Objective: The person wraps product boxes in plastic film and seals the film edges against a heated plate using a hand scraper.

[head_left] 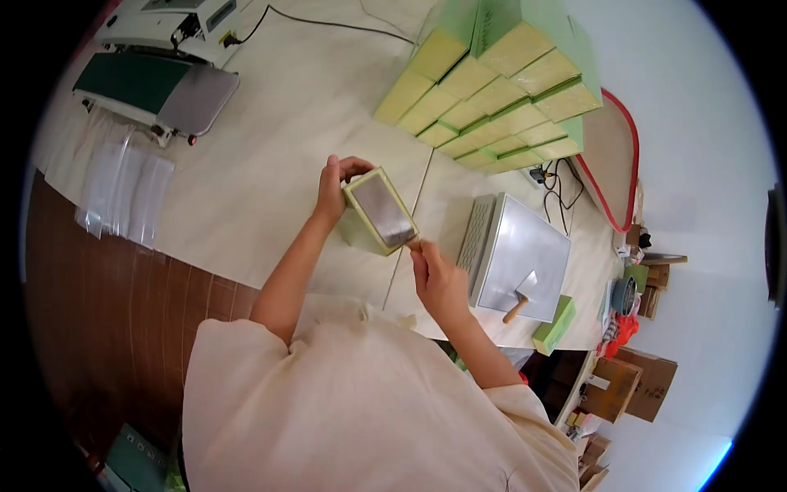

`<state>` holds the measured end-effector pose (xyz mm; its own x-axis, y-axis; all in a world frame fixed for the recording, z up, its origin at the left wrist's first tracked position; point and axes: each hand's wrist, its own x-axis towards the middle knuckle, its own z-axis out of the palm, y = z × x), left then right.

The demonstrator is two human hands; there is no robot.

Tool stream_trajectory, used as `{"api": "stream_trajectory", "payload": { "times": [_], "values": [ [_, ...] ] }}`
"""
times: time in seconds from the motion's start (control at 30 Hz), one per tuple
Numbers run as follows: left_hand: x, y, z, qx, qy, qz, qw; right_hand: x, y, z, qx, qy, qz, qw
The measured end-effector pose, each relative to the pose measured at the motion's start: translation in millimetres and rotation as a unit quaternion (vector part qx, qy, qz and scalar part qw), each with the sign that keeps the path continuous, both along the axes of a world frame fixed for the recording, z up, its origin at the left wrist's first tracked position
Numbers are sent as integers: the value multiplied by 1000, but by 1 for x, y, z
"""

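My left hand (334, 184) is wrapped round the far left side of a pale green box (352, 231), holding it tilted above the table. The box's upward end has a yellowish rim around a shiny grey rectangle; I cannot tell whether that is a panel or the inside. At the box's near right corner my right hand (434, 275) is closed in a pinch. Whatever its fingertips grip, if anything besides the box edge, is too small to make out. To the right of that hand, a scraper (525, 293) with a wooden handle lies on a flat metal plate (512, 246).
Stacked green boxes (492, 98) stand at the back of the table (279, 107). A machine with a green belt (131, 82) is at far left, beside clear plastic sleeves (123, 193). One green box (555, 325) lies near the plate. Black cables (561, 193) run behind it.
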<state>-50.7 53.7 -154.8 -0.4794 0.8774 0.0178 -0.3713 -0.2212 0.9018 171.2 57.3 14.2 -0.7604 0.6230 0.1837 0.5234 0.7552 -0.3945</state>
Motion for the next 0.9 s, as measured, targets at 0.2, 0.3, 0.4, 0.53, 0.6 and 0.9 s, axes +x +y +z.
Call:
{"api": "stream_trajectory", "payload": {
  "times": [0.2, 0.3, 0.4, 0.53, 0.6, 0.9],
  "values": [
    [2, 1, 7, -4, 2, 37, 999, 8, -6, -1, -14, -18, -14, 1000],
    [-1, 0, 4, -4, -32, 17, 999, -5, -2, -1, -19, 0, -3, 1000],
    [-1, 1, 4, 0, -49, 21, 999, 4, -4, -4, -23, -8, -1, 1000],
    [-2, -1, 8, 7, -8, 12, 1000, 12, -7, -4, -22, -20, -5, 1000],
    [-2, 1, 12, -11, -42, 18, 999, 7, -5, -4, -21, -27, -27, 999],
    [-13, 2, 3, -12, -53, -8, 998, 13, -1, -15, -21, 25, -11, 999]
  ]
}}
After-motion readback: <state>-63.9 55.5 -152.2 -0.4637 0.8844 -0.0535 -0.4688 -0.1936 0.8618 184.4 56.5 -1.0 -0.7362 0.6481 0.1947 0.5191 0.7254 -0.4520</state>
